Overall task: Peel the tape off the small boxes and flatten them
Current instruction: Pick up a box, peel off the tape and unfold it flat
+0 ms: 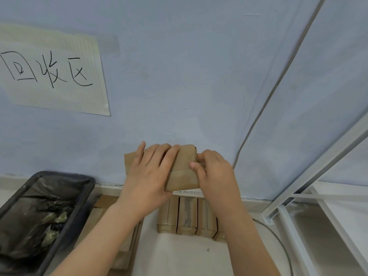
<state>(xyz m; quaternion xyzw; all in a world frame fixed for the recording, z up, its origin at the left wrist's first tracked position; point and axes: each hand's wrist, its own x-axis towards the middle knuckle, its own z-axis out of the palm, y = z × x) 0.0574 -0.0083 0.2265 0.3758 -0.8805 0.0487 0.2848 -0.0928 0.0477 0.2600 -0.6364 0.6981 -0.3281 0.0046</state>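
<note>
1. The box is up in the air between my hands, in front of the wall, above the row of boxes on the floor. It looks partly collapsed, with one seam across its face. I can't make out any tape on it.
2. Progress, as I judge it: this one is mid-job. The row of boxes below is upright and unflattened, so there's plenty left.
3. Flat cardboard lies low left by my forearm, likely finished pieces. Can't confirm.
4. The bin with its black liner holds some pale scraps, maybe peeled tape. Too blurry to tell.
5. My left hand lies over the box's left and top, fingers straight and close together, pressing on it, the little finger set apart.
6. My right hand is at the box's right edge, fingers curled, thumb and fingertips pinching there. Whether they hold tape or card, I can't tell.
7. Both forearms come up from the bottom of the frame and meet at the box.
</note>
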